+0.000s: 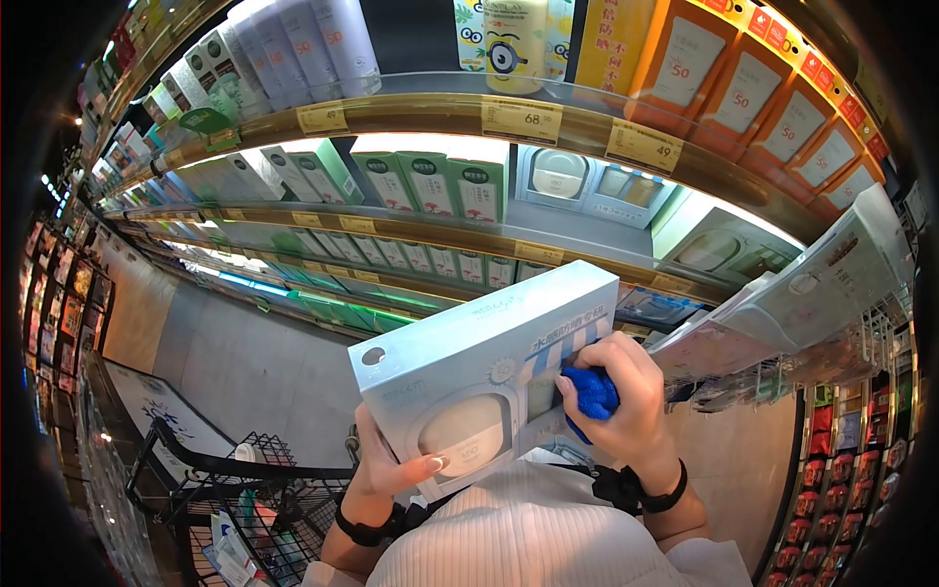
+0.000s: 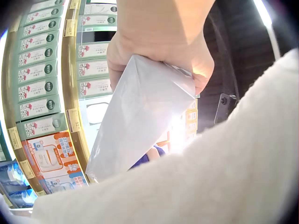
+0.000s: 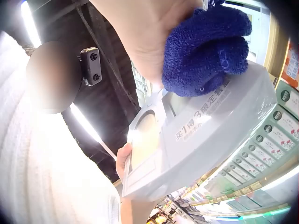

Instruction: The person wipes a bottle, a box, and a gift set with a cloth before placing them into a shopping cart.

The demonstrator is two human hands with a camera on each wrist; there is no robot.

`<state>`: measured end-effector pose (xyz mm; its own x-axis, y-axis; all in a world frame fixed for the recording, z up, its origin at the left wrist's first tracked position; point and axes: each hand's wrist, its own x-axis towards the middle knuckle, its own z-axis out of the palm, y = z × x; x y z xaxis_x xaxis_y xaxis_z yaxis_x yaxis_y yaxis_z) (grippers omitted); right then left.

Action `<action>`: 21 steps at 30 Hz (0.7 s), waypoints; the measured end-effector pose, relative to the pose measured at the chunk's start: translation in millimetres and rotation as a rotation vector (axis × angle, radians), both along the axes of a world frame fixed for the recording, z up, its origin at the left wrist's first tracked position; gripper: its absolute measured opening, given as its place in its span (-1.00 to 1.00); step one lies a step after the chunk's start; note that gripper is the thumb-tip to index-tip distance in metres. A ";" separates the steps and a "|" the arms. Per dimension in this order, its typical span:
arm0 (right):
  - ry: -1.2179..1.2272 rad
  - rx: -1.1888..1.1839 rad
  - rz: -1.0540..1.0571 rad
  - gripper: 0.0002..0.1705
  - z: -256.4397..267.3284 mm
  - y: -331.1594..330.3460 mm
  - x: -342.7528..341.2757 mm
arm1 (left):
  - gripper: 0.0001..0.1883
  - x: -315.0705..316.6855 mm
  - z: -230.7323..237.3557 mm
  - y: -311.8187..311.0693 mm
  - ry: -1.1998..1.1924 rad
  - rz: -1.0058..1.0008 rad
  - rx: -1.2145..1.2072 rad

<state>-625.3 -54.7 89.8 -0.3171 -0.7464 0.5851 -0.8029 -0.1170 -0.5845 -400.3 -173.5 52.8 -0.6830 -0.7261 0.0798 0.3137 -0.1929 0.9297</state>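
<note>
A pale blue box (image 1: 460, 352) with an oval window is held tilted before the chest in the head view. The left hand (image 1: 386, 465) grips its lower left corner, thumb on the front face. Bunched in the right hand (image 1: 626, 401) is a dark blue cloth (image 1: 594, 393), at the box's right side. In the left wrist view the left hand (image 2: 161, 56) holds the end of the white-looking box (image 2: 140, 112). The right wrist view shows the cloth (image 3: 205, 51) against the box (image 3: 205, 130), below the right hand (image 3: 149, 37).
Shelves (image 1: 421, 117) of boxed products with price tags curve across the front. A black wire cart (image 1: 284, 519) stands at lower left, beside a grey floor (image 1: 230, 342). Hanging packages (image 1: 792, 303) and a rack of red items (image 1: 822, 479) are at the right.
</note>
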 end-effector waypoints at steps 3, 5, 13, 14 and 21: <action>-0.001 0.019 -0.027 -0.73 -1.2 -3.7 3.2 | -0.25 -0.3 1.6 -0.7 0.003 0.033 -0.052; -0.002 0.032 -0.037 -0.73 -1.9 -6.1 6.4 | -0.25 0.4 2.5 -1.8 -0.001 0.040 -0.076; -0.071 0.057 0.053 -0.73 -0.5 -9.3 1.2 | -0.25 2.9 -2.1 -5.7 0.009 0.050 -0.107; -0.071 0.058 0.055 -0.73 -0.7 -9.4 1.1 | -0.24 2.9 -2.4 -5.2 0.007 0.045 -0.090; 0.024 0.048 -0.041 -0.74 -5.7 -14.7 5.6 | -0.26 -1.4 -0.1 -5.6 0.024 0.071 -0.125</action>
<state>-619.7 -69.4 84.1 -0.3337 -0.7605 0.5570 -0.8205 -0.0565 -0.5688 -401.7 -179.1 52.7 -0.6271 -0.7559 0.1881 0.3448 -0.0529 0.9372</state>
